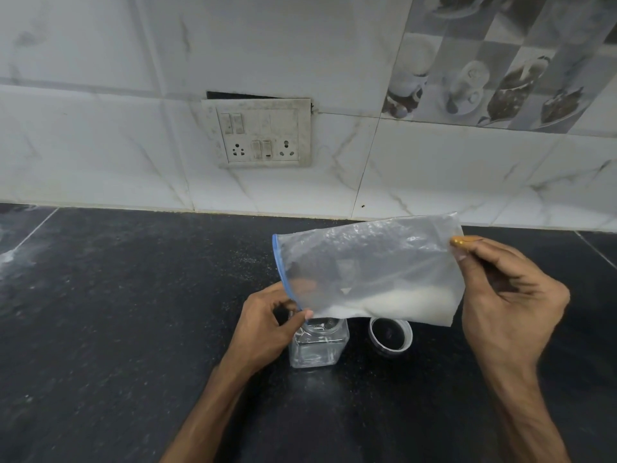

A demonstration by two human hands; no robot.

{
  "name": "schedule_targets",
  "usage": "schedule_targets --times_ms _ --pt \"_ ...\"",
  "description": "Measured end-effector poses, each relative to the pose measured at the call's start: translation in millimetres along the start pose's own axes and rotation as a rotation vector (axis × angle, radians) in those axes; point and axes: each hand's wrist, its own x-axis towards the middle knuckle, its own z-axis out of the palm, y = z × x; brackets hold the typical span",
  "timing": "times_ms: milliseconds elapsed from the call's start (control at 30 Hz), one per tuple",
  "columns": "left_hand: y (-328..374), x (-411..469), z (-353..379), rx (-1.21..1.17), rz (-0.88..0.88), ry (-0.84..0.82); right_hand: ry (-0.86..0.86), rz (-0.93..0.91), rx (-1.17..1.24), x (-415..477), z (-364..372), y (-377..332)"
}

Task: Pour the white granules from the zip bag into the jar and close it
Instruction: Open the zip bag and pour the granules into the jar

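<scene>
Pouring step, barely begun. My left hand (263,322) pinches the zip bag (367,262) at its blue mouth, over the clear square jar (317,349), seemingly empty. My right hand (507,295) pinches its right corner high. White granules (400,304) pool along the crinkly film's low edge. Next: tilt steeper. Round lid (390,335) sits just right.

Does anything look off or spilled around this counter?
The socket plate on the wall sits crooked, with a dark gap above its top edge. A whitish smear marks the counter at far left.
</scene>
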Motion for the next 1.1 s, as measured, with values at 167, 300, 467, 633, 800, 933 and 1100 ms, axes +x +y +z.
schedule_targets --times_ms 167,300,467,633,800,933,1100 --pt "4.0 -1.4 -1.4 -0.032 0.008 0.008 0.002 0.013 0.022 1.4 2.4 -0.6" --pt "6.1 -0.5 -1.6 -0.018 0.012 0.016 0.011 0.008 -0.008 2.6 3.9 -0.9" --pt "-0.5 -2.3 -1.9 -0.072 -0.038 0.017 -0.009 0.005 -0.032 4.6 7.3 -4.2" --pt "7.1 -1.8 -4.3 -0.083 -0.051 -0.012 -0.014 -0.015 -0.057 7.4 7.8 -6.6" --pt "8.6 -4.1 -1.1 -0.071 -0.031 -0.034 0.015 0.003 -0.031 5.5 1.8 -8.8" --pt "10.9 -5.0 -0.1 -0.076 -0.019 -0.048 0.007 0.009 -0.059 4.6 0.1 -6.2" --pt "7.8 -3.2 1.6 -0.016 -0.01 -0.063 0.032 0.02 -0.034 4.3 1.0 -6.5"
